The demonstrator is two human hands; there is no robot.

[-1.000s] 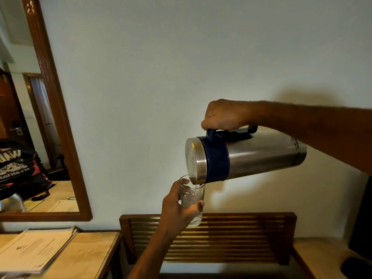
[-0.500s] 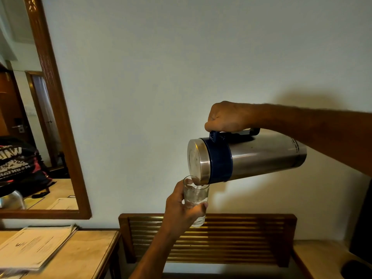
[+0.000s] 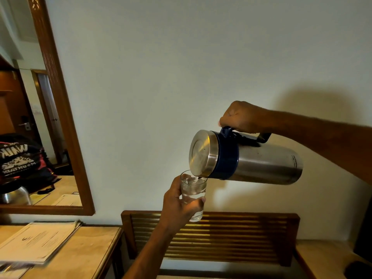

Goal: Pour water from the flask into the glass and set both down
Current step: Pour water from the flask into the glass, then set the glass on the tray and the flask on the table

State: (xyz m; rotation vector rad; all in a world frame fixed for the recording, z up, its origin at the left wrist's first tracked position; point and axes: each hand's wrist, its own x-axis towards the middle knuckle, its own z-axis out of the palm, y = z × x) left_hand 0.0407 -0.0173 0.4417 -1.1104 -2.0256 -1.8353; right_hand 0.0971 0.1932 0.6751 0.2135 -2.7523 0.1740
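Here the right hand (image 3: 244, 116) is clenched around the dark blue handle (image 3: 244, 135) of the steel flask (image 3: 261, 163), which lies tipped almost level in the air, its lid end lower and pointing left. The spout at the lid's lower edge sits just over the rim of the glass (image 3: 193, 191). The left hand (image 3: 179, 204) wraps the glass from the left, fingers curled round its lower half, holding it upright in mid-air below the flask; clear water fills a good part of it. Behind and under both hands stands a slatted wooden rack (image 3: 221, 238) against the pale wall. To the left a desk (image 3: 86, 256) carries a stack of printed papers (image 3: 38, 241), and above it hangs a wood-framed mirror (image 3: 66, 125).
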